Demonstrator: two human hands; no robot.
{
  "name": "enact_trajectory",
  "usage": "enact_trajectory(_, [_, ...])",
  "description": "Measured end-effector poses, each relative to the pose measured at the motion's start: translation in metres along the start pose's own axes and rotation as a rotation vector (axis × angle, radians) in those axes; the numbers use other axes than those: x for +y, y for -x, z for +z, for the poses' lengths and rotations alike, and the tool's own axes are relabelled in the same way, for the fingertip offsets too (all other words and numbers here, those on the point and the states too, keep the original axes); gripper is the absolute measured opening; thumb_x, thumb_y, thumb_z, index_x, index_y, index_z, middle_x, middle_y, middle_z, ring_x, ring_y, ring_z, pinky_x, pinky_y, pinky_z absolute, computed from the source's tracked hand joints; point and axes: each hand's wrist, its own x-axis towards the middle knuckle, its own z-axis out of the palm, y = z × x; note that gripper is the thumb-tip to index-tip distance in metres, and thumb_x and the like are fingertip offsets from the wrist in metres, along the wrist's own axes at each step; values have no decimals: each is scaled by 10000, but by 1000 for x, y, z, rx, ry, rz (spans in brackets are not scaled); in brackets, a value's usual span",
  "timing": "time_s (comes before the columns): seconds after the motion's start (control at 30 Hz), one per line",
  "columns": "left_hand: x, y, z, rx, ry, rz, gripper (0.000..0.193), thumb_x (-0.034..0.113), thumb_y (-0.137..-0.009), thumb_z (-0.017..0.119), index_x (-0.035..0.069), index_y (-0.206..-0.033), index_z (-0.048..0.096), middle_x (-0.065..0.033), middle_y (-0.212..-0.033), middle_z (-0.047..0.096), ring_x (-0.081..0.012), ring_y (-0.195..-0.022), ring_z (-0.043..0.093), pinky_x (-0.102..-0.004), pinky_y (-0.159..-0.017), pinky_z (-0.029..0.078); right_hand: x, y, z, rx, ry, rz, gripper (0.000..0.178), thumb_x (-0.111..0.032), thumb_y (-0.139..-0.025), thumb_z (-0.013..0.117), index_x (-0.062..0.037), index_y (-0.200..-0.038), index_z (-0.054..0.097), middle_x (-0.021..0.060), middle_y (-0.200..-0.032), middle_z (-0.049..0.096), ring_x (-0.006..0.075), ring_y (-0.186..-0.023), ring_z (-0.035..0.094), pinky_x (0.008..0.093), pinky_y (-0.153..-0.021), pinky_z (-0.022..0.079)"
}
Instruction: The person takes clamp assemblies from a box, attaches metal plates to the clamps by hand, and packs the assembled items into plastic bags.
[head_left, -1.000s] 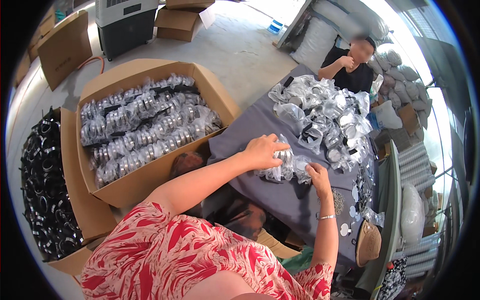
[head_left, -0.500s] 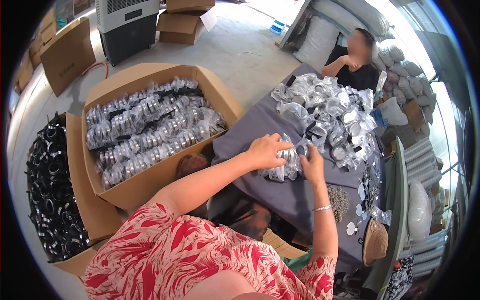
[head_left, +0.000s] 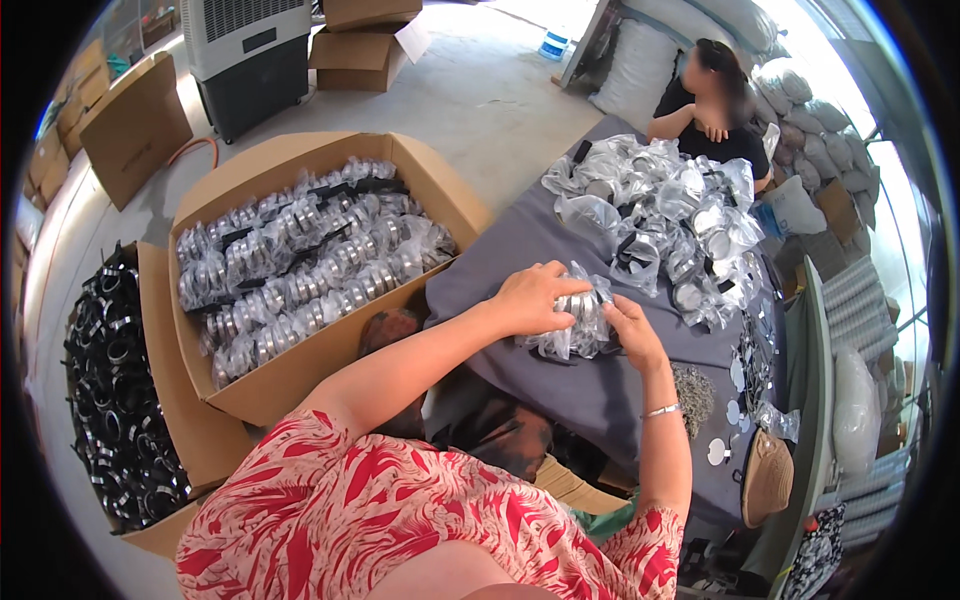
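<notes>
On the grey cloth of the table, a short row of round metal pieces in clear plastic bags (head_left: 584, 318) stands on edge, packed side by side. My left hand (head_left: 538, 300) wraps the row's left side, its fingers reaching over the top. My right hand (head_left: 634, 330) presses on the right end of the same row, thumb and fingers curled against it. The pieces' undersides and my right fingertips are partly hidden. Just beyond my hands lies a loose heap of similar bagged pieces (head_left: 690, 215), some showing black parts.
At left, a cardboard box (head_left: 300, 400) holds rows of bagged pieces; another box (head_left: 165, 400) holds loose black pieces with metal rings. A person (head_left: 715, 110) sits across the table. A straw hat (head_left: 767, 478) and flat discs (head_left: 716, 452) lie at the table's right. An air cooler (head_left: 248, 70) stands behind.
My right hand has brought a piece with a dark face in against the row's right end. My left hand stays on the row. The person opposite has turned their head leftward.
</notes>
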Motion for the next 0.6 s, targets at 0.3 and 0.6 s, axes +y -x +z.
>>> enact_trajectory(0.3, [-7, -6, 0, -25, -3, 42, 491, 263, -623, 667, 174, -1101, 601, -143, -1035, 533, -300, -962, 540, -364, -823, 450, 17, -6, 8, 52, -34, -153, 267, -161, -899, 453, 24, -1075, 531, 29, -979, 578, 92, -896, 491, 247, -811, 408])
enact_trajectory(0.6, [16, -1, -19, -151, -352, -158, 728, 390, -656, 674, 162, -1283, 384, -173, -1020, 548, -353, -904, 568, -426, -782, 451, 1, -2, 5, -139, 94, 14, 406, -303, -848, 577, 6, -1103, 510, 46, -971, 571, 123, -877, 496, 271, -811, 406])
